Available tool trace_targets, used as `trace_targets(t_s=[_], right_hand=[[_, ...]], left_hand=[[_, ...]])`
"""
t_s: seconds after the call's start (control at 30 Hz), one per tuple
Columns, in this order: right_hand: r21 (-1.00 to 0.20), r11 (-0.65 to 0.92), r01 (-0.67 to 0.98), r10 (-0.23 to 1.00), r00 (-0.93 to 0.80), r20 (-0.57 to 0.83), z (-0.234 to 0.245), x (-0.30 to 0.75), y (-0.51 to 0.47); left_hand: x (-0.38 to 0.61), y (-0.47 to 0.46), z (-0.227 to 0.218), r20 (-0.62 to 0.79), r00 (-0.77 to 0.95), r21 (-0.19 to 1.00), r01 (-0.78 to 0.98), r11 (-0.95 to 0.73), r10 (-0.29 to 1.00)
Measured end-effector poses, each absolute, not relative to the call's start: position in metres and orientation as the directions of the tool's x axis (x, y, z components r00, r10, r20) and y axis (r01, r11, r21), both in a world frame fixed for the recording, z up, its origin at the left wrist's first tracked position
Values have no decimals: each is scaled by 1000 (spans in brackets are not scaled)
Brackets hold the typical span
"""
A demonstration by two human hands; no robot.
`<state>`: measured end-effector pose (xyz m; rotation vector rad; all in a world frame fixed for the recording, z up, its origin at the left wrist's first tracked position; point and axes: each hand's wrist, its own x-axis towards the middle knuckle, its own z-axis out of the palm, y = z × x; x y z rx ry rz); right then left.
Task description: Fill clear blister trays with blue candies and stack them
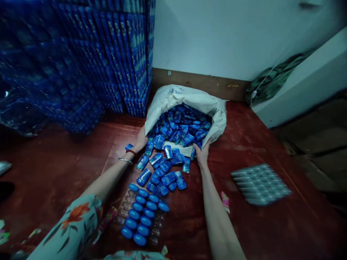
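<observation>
A white sack (189,99) lies open on the dark red table (67,162), full of small blue capped bottles (181,126). Several more of them are spilled in a pile (162,169) in front of its mouth. My left hand (141,141) grips the sack's left edge, a bracelet and a red string on its wrist. My right hand (202,153) is closed on the sack's lower right edge, next to the spilled bottles. Near me a clear blister tray (142,215) holds several blue bottles standing in rows, with some cells bare.
Tall stacks of filled blue trays (81,57) rise at the back left, against the wall. A pile of bare clear trays (260,184) sits to the right. A small pink wrapper (225,201) lies by my right forearm. A white ledge (306,83) runs at the right.
</observation>
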<state>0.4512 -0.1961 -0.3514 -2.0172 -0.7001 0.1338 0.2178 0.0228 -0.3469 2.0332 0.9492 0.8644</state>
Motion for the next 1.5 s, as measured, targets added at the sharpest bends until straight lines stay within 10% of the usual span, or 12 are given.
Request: trace_targets(t_s=[0.4, 0.6, 0.77, 1.1, 1.5], right_hand=[[-800, -353, 486, 691, 711, 127, -354, 342, -256], [-625, -202, 754, 770, 517, 375, -319, 322, -269], [-498, -6, 867, 967, 133, 220, -318, 288, -220], [-327, 145, 934, 988, -115, 107, -313, 302, -241], [-423, 34, 906, 826, 212, 522, -320, 283, -326]], left_hand=[[143, -18, -328, 264, 611, 695, 416, -587, 746], [95, -77, -306, 222, 835, 587, 299, -753, 504], [122, -85, -308, 75, 975, 445, 156, -882, 210], [101, -69, -309, -28, 998, 289, 68, -955, 63], [-12, -117, -307, 32, 867, 308, 465, -830, 498]])
